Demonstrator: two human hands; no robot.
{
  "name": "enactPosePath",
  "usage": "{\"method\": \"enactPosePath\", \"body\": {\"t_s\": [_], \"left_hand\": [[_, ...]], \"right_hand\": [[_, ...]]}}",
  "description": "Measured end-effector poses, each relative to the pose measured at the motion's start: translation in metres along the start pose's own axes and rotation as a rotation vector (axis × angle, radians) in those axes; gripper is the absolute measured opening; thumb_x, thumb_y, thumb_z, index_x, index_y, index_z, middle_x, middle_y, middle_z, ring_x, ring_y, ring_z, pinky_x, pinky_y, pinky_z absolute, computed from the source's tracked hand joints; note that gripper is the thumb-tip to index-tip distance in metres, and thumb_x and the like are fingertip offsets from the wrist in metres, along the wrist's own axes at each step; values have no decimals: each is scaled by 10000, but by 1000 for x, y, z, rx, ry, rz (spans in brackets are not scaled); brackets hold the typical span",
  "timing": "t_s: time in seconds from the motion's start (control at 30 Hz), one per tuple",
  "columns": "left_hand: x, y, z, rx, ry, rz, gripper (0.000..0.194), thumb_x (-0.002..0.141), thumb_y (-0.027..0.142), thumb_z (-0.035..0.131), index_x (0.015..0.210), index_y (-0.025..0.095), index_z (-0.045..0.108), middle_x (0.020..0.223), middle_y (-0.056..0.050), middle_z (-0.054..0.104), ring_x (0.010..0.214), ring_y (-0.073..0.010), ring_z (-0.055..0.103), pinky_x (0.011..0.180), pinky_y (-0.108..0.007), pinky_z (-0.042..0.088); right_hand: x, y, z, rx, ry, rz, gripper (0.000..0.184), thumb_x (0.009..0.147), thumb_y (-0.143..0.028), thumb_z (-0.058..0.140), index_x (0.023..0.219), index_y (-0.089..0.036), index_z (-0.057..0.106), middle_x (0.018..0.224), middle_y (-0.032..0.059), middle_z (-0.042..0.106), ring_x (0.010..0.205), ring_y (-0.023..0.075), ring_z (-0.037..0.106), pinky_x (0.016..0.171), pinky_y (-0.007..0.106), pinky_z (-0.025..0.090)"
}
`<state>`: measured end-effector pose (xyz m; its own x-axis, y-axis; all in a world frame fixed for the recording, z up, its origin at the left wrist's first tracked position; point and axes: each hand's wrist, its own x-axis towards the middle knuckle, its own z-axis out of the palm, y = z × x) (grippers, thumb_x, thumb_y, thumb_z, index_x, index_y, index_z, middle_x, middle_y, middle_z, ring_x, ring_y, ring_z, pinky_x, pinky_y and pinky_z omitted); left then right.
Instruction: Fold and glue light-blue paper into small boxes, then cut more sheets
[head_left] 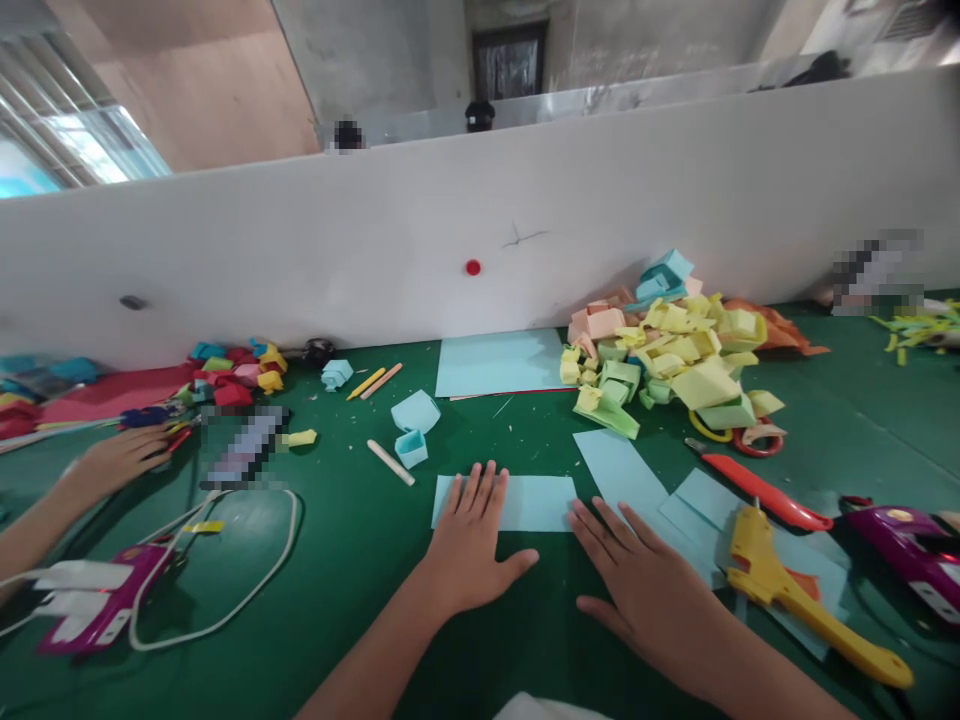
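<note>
A light blue paper strip (536,502) lies flat on the green table in front of me. My left hand (469,550) rests on its left part, fingers stretched out and thumb spread to the right. At the strip's right end is my right hand (637,570), palm down with fingers extended, its fingertips by the edge. Just beyond the strip are a small folded blue paper box (411,449), a larger blue paper piece (415,411) and a pale stick (391,462). More blue paper strips (622,470) lie beside my right hand.
At right are a yellow glue gun (780,590), a red utility knife (765,490), scissors (757,440) and a pile of folded paper (675,350). A purple power strip (112,600) with a white cable lies left, near another person's hand (124,460). A white partition (375,240) stands behind.
</note>
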<state>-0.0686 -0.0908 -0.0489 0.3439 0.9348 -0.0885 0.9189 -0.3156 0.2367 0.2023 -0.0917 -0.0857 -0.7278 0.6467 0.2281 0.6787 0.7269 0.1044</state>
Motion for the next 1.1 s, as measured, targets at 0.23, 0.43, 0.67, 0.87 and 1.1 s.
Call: {"method": "enactPosePath", "body": {"t_s": [0.23,0.43,0.67,0.87,1.1], "left_hand": [[-18,-21,-4,12,21,-260,875,994,725,228,1646,152,121,1703,-121,122,1579,-329,102,1254,-570,166],[-21,-22,-1,27,42,-292,868,989,725,262,1648,177,127,1707,-111,128,1578,-347,99,1250,-576,161],[-21,-23,-4,-3,179,-243,644,971,584,512,1515,242,459,1649,-104,346,1509,-369,290,1188,-578,278],[-13,-22,-8,6,262,-26,392,995,479,560,1282,235,667,1331,-83,650,1203,-299,569,997,-480,476],[-8,-20,0,53,246,193,297,1065,318,452,1201,249,707,1157,-57,726,1071,-223,652,914,-392,513]], "right_hand": [[1,5,-3,-1,-26,-35,659,976,-494,499,1504,-100,496,1548,190,498,1393,393,496,1130,602,387],[-1,4,-1,11,-19,-17,663,981,-513,475,1519,-126,477,1566,179,481,1413,385,473,1144,598,369],[2,5,-2,3,-28,-38,632,961,-473,491,1485,-121,520,1525,179,534,1373,392,512,1143,618,355],[7,19,-8,-21,-38,-51,583,927,-422,536,1405,-93,600,1410,199,639,1308,418,555,1123,650,346],[4,40,-6,-40,1,-29,546,914,-357,539,1420,-159,593,1417,150,646,1291,408,567,1112,650,344]]}}
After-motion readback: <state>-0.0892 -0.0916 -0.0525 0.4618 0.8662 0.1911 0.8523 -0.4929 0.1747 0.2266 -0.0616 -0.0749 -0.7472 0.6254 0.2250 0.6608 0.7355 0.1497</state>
